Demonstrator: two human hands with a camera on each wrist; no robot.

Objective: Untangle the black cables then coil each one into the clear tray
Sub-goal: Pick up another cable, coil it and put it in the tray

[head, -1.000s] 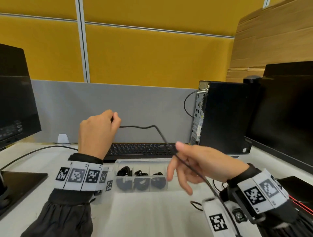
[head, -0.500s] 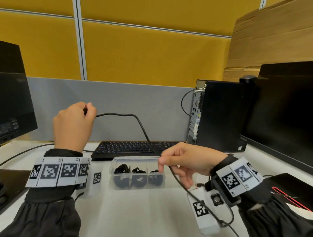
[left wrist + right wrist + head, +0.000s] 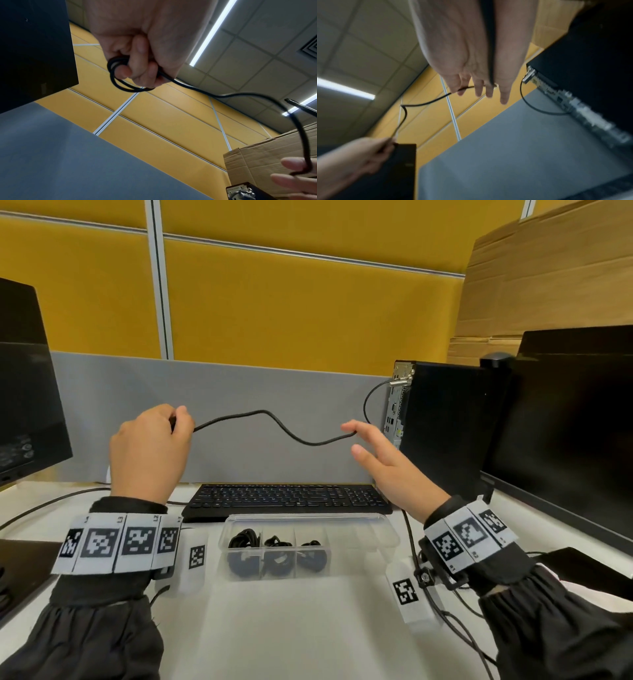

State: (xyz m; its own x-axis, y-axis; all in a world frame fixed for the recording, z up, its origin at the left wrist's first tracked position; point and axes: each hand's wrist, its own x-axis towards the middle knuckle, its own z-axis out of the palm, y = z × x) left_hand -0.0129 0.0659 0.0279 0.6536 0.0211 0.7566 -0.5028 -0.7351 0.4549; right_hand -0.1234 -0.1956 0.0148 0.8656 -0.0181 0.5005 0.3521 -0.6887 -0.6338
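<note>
A black cable (image 3: 274,419) sags in the air between my two raised hands above the keyboard. My left hand (image 3: 174,422) grips its wound end; the left wrist view shows loops (image 3: 118,83) of it round the curled fingers (image 3: 137,65). My right hand (image 3: 356,440) has straight, spread fingers (image 3: 504,94), and the cable (image 3: 426,103) crosses them and runs along the palm. The clear tray (image 3: 373,520) lies on the desk below, with three coiled black cables (image 3: 274,553) in its left compartments.
A black keyboard (image 3: 287,498) lies behind the tray. A computer tower (image 3: 445,422) with a plugged cable (image 3: 366,402) and a monitor (image 3: 565,422) stand at the right, another monitor (image 3: 20,388) at the left. Cardboard (image 3: 548,285) is stacked behind. Thin cables (image 3: 445,621) lie at the right front.
My right hand has risen from tray height and its fingers have gone from a pinch on the cable to straight and spread. The cable between my hands now hangs level instead of sloping down.
</note>
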